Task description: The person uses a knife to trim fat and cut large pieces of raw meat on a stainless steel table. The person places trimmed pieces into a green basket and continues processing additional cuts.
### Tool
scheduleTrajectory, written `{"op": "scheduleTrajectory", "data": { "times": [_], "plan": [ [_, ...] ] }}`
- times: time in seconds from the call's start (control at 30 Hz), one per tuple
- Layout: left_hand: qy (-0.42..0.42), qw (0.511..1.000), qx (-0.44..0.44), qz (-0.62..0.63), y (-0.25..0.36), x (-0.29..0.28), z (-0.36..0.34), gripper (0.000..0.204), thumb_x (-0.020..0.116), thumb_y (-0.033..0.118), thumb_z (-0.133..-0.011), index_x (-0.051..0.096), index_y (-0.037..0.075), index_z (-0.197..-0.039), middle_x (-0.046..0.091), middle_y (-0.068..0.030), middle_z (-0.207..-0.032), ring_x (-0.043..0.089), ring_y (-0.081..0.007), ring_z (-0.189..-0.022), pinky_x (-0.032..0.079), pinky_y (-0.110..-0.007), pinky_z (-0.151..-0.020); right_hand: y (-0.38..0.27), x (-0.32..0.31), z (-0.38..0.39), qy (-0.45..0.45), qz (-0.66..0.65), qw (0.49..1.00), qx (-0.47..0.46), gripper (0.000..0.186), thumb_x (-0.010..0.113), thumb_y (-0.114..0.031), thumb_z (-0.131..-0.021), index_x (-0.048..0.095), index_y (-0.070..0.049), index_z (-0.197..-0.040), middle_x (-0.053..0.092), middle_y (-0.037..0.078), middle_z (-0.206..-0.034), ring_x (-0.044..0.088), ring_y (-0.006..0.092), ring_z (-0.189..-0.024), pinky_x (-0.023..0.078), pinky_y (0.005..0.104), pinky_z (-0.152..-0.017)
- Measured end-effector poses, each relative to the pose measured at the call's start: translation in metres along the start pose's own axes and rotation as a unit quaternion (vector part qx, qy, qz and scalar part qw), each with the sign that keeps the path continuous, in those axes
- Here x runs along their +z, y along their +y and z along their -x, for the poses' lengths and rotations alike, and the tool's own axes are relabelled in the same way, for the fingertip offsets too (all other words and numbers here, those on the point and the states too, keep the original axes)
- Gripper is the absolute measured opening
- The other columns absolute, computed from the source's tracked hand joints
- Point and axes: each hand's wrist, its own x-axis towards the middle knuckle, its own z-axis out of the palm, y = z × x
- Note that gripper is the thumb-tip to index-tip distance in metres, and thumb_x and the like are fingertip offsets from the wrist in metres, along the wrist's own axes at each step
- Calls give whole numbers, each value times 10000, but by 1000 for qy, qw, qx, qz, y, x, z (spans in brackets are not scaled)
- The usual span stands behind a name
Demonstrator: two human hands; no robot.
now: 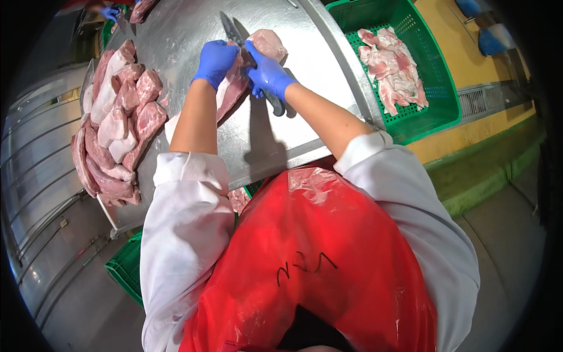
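Note:
My left hand point(216, 61), in a blue glove, grips a long pink piece of meat point(230, 97) that lies on the steel table point(176, 35). Beside it, my right hand point(265, 75), also gloved, is closed round a knife point(227, 24) with a dark handle; the blade points away from me and is partly hidden by hand and meat. A rounded pale piece point(268, 41) sits just beyond my right fingers. At the left of the table lies a large heap of meat cuts point(117, 129), some with white fat.
A green perforated crate point(434, 82) holding trimmings point(390, 67) stands right of the table, whose metal edge curves between. Another green crate point(123, 267) is low at the left. A co-worker's gloved hand point(110, 13) shows at the top left. Blue objects point(489, 41) are at the upper right.

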Motion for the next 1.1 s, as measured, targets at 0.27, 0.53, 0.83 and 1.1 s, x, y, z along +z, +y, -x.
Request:
{"op": "scheduleTrajectory", "data": {
  "times": [0.27,0.53,0.83,1.1],
  "plan": [
    [-75,996,-34,39,6,-16,-12,155,661,135,-825,696,-12,-787,643,-59,-713,576,-137,-614,458,-284,-584,10,17,14,-12,11,1000,-15,791,466,-78,-929,71,-142,-1611,653,172,-716,636,238,-514,550,376,-528],
    [-99,985,-62,125,3,-42,-12,158,633,137,-884,687,-7,-848,637,-52,-746,574,-129,-617,463,-265,-581,20,42,71,-67,6,998,9,806,455,-63,-941,45,-209,-1619,611,108,-720,612,182,-543,538,336,-557],
    [-108,944,-88,299,5,-60,-7,136,610,124,-927,644,-4,-899,622,-56,-762,584,-116,-649,479,-236,-588,48,84,85,-56,56,997,-26,812,430,-55,-895,48,-119,-1608,663,260,-758,672,304,-547,576,452,-600],
    [17,930,-47,364,45,-40,44,208,575,160,-908,668,60,-751,627,-99,-649,615,-174,-615,505,-304,-590,51,122,49,34,160,982,-98,807,518,-78,-936,73,-138,-1607,616,174,-930,648,257,-736,563,387,-641]
  ]
}}
